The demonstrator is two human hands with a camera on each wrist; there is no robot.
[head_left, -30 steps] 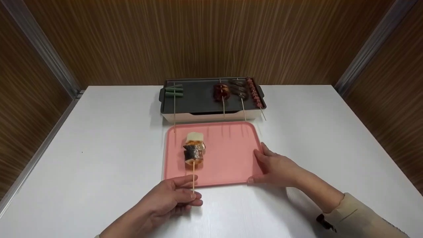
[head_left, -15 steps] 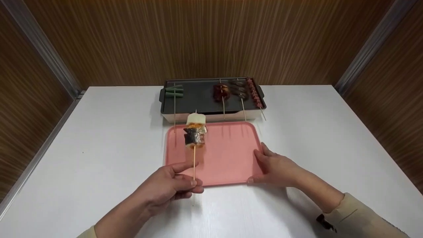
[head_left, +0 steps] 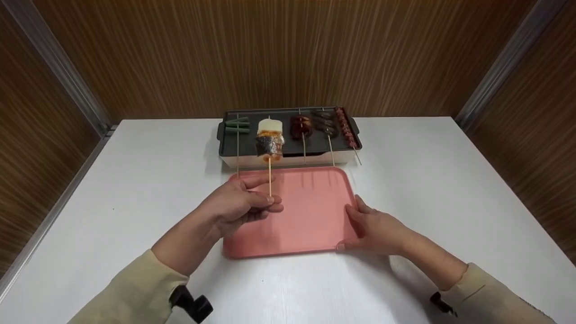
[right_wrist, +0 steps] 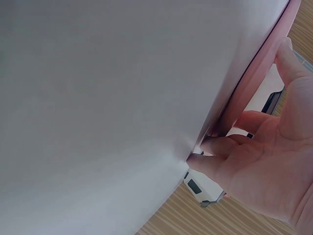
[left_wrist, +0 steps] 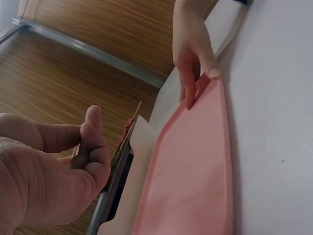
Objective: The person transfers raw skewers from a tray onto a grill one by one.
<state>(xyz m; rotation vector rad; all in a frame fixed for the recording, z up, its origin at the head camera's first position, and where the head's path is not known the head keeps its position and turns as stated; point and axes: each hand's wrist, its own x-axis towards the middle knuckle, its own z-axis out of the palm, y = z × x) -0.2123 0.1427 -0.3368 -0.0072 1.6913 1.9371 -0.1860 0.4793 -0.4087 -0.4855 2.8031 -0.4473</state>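
Observation:
My left hand pinches the bare lower end of a wooden skewer, thumb against the fingers. At its top, the food skewer carries a white block and a dark-skinned chunk with orange edges. It is raised above the far side of the pink tray and overlaps the griddle in the head view. In the left wrist view my fingers hide most of the stick. My right hand holds the tray by its near right corner, thumb at the front edge and fingers along the right side.
Behind the tray stands a black griddle on a pale base. Across it lie a green vegetable skewer, a glossy red-brown one, a dark one and a small red meat one. Wood-grain walls enclose the white table.
My left hand has lifted the food skewer off the tray and carried it forward, up to the griddle's front edge in the head view. My right hand has stayed at the tray's corner.

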